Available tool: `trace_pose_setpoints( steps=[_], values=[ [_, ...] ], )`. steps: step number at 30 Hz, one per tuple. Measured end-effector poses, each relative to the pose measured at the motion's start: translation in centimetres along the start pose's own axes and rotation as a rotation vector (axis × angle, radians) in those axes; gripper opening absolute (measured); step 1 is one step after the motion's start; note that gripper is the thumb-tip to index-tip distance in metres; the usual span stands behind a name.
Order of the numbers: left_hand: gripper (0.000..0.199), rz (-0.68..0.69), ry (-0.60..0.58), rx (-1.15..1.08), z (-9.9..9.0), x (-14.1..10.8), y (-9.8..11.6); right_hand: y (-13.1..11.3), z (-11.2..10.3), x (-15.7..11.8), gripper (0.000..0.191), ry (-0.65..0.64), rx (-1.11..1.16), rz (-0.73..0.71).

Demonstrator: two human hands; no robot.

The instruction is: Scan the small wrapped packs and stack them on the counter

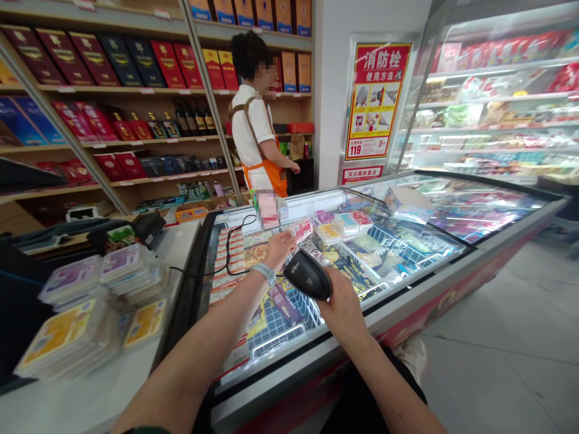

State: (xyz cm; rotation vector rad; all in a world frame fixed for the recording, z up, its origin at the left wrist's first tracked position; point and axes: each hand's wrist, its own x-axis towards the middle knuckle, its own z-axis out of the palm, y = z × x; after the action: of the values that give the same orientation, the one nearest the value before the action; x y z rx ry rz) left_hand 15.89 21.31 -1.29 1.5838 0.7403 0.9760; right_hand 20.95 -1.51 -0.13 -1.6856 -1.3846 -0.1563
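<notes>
Over the chest freezer's glass top (271, 355), my left hand (279, 248) pinches a small red-and-white printed card (302, 229). A pale watch band (265, 272) circles that wrist. My right hand (342, 304) is wrapped around a black handheld barcode scanner (307, 275), whose head lies just below the card. A black cord (228, 247) runs across the glass. Beyond the card, a stack of red and blue cards (353, 222) and a smaller yellow stack (329, 233) rest on the freezer top.
On the white counter (122, 386) at left stand several card stacks (67, 331). An open cardboard box (409, 202) sits farther along the freezer. A person in an orange apron (257, 132) stands behind it, before shelves of boxed bottles. A lit refrigerated display (497, 114) is at right.
</notes>
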Motion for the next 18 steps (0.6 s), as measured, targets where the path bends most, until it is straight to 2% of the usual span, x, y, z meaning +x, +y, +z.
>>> trace_pose_setpoints(
  steps=[7, 14, 18],
  values=[
    [0.023, 0.102, 0.034, 0.232, 3.1, 2.2, 0.1, 0.3, -0.6, -0.2, 0.039, -0.005, 0.059, 0.057],
    [0.027, 0.245, 0.027, 0.456, 5.5, 3.1, 0.0, 0.2, -0.9, -0.3, 0.037, 0.008, 0.071, 0.084],
    [0.022, 0.346, -0.053, 0.650, 6.6, 3.4, 0.0, 0.2, -1.1, -0.3, 0.036, 0.020, 0.083, 0.075]
  ],
)
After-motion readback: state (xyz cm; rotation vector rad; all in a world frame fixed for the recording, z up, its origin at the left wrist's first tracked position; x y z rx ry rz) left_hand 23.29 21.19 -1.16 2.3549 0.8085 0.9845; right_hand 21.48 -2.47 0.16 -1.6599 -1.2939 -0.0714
